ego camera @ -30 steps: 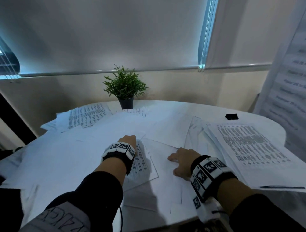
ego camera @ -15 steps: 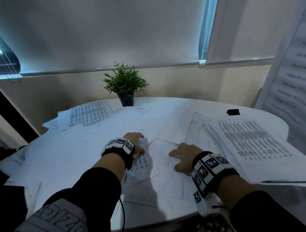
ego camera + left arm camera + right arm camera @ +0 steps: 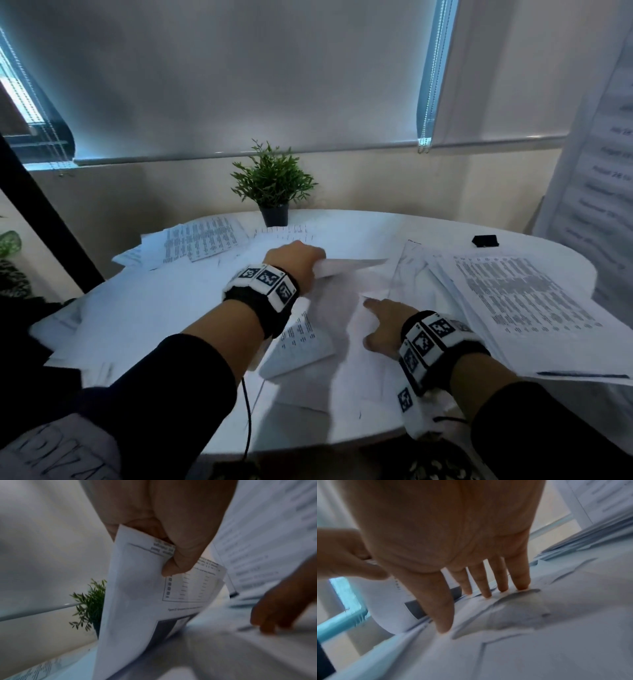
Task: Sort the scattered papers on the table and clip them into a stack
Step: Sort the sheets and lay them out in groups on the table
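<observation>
White printed sheets lie scattered over the round white table (image 3: 428,226). My left hand (image 3: 301,260) pinches the edge of one sheet (image 3: 349,265) and holds it lifted off the table; the left wrist view shows thumb and fingers (image 3: 180,555) clamped on that printed sheet (image 3: 137,595), which curls down toward the table. My right hand (image 3: 380,325) lies with straight fingers (image 3: 520,580) pressing flat on the loose sheets (image 3: 539,635) in front of me. A thick stack of printed pages (image 3: 520,305) sits at the right. A small black binder clip (image 3: 484,240) lies at the far right.
A potted green plant (image 3: 274,185) stands at the table's far edge. More printed sheets (image 3: 202,240) lie at the far left. A white banner with text (image 3: 603,164) hangs at the right. The window blind and wall rise behind the table.
My left hand has moved forward and right, taken hold of a sheet and lifted its edge off the table. The right hand stays pressed on the papers, fingers now straighter.
</observation>
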`<state>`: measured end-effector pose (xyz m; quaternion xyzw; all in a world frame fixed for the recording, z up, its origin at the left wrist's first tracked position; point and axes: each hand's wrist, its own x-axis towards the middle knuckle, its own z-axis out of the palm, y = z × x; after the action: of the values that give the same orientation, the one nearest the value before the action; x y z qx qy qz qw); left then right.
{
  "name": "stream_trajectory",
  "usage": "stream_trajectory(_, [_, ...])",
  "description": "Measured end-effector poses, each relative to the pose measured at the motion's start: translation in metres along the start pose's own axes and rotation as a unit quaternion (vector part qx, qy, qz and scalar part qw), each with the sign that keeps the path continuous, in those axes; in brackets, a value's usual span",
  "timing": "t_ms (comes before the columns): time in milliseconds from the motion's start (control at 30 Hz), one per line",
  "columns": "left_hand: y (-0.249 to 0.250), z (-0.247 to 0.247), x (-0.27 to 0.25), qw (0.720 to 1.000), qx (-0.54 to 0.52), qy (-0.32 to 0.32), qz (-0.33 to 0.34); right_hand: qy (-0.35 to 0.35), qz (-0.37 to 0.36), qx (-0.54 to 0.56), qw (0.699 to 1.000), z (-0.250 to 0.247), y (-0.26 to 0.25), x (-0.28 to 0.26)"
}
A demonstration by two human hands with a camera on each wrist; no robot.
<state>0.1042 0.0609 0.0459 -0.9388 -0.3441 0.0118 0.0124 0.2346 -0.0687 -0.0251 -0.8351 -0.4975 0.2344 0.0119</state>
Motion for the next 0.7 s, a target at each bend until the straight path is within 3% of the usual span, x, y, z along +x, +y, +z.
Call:
stream_trajectory(67, [-0.01, -0.021, -0.012, 0.997, -0.055, 0.058, 0.014, 0.05, 0.033, 0.138, 0.989, -0.011, -0.001, -0.001])
stream_trajectory(133, [-0.022, -0.041, -0.025, 0.983, -0.143, 0.114, 0.018, 0.137, 0.038, 0.267, 0.953, -0.025, 0.0, -0.003])
stream_trajectory(267, [-0.041, -0.083, -0.046, 0.943, -0.282, 0.173, 0.039, 0.263, -0.046, 0.387, 0.882, -0.051, 0.0, -0.013])
stream_trajectory(367, [-0.051, -0.107, -0.058, 0.885, -0.417, 0.206, 0.038, 0.295, -0.113, 0.436, 0.842, -0.066, -0.003, -0.025])
stream_trajectory(467, [-0.059, -0.1, -0.061, 0.813, -0.523, 0.255, -0.029, 0.319, -0.122, 0.47, 0.814, -0.07, 0.002, -0.036])
stream_trajectory(567, [-0.057, -0.066, -0.064, 0.716, -0.671, 0.171, -0.086, 0.327, -0.105, 0.508, 0.79, -0.064, 0.015, -0.041])
stream_trajectory(600, [-0.053, -0.052, -0.065, 0.709, -0.686, 0.138, -0.092, 0.326, -0.101, 0.518, 0.785, -0.061, 0.019, -0.042])
stream_trajectory(700, [-0.038, -0.016, -0.071, 0.728, -0.677, 0.075, -0.079, 0.307, -0.091, 0.552, 0.77, -0.051, 0.029, -0.043])
